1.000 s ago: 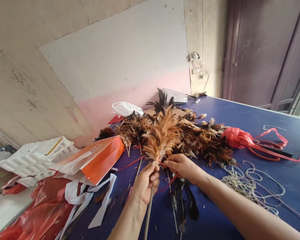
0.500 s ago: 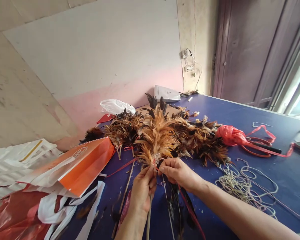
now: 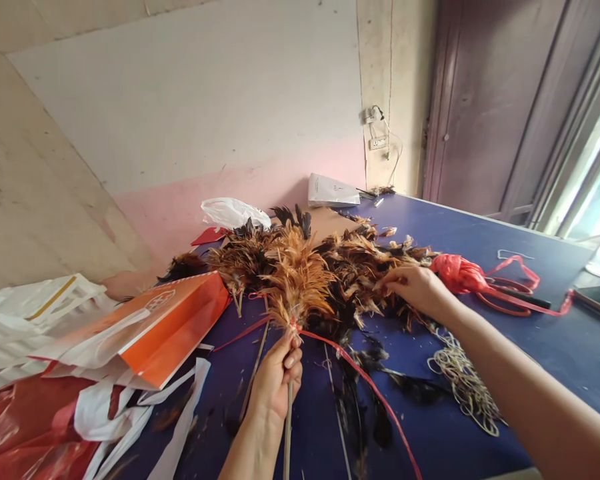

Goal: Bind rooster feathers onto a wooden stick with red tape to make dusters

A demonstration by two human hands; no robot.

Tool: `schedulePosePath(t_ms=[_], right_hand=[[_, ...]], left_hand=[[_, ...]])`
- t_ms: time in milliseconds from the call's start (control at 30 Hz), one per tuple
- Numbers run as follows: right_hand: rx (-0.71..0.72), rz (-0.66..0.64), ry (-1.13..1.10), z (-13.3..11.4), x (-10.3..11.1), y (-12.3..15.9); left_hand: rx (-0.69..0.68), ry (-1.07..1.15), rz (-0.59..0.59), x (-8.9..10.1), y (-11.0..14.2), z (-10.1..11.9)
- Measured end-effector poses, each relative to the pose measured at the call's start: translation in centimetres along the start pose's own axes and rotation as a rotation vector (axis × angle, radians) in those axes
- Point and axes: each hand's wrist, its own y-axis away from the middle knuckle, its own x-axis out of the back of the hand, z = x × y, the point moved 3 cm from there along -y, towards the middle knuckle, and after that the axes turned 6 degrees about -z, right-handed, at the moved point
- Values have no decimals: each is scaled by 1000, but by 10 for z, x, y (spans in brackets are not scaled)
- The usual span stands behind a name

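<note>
My left hand (image 3: 279, 370) is closed around the wooden stick (image 3: 287, 433) of a feather duster, just below its feathers. The duster (image 3: 300, 267) points away from me, with brown-orange feathers and black ones at its far end. At its base a red plastic ribbon (image 3: 363, 373) is wound, and a long tail trails loosely to the right and toward me. My right hand (image 3: 415, 288) is over the loose brown feathers (image 3: 350, 260), thumb and fingertips drawn together at the pile. Whatever lies between those fingertips is too small to make out.
Left of the duster stands an orange and white bag (image 3: 175, 333), with white straps and red plastic (image 3: 35, 427) nearer me. At right lie a red ribbon bundle (image 3: 457, 273), scissors (image 3: 517, 298) and tangled string (image 3: 463, 383). Black feathers (image 3: 415, 387) lie on the blue table (image 3: 485, 213).
My right hand has let go of the red ribbon at the duster's base and moved right and forward to the feather pile. The duster has shifted slightly left in my left hand.
</note>
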Motion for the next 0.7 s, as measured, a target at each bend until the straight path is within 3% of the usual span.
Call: schedulePosePath(t_ms=[100, 200, 333, 500, 600, 700], right_hand=[[51, 86, 297, 19, 8, -3], [152, 95, 518, 26, -2, -3], [201, 151, 554, 30, -19, -10], [8, 224, 113, 27, -8, -29], [-145, 226, -367, 15, 9, -30], [-205, 152, -859, -3, 18, -23]], left_hand=[[-2, -7, 5, 0, 0, 0], [-3, -41, 16, 0, 1, -1], [-6, -63, 24, 0, 1, -3], [-13, -101, 23, 1, 0, -5], [-23, -95, 27, 1, 0, -4], [-17, -89, 39, 0, 0, -4]])
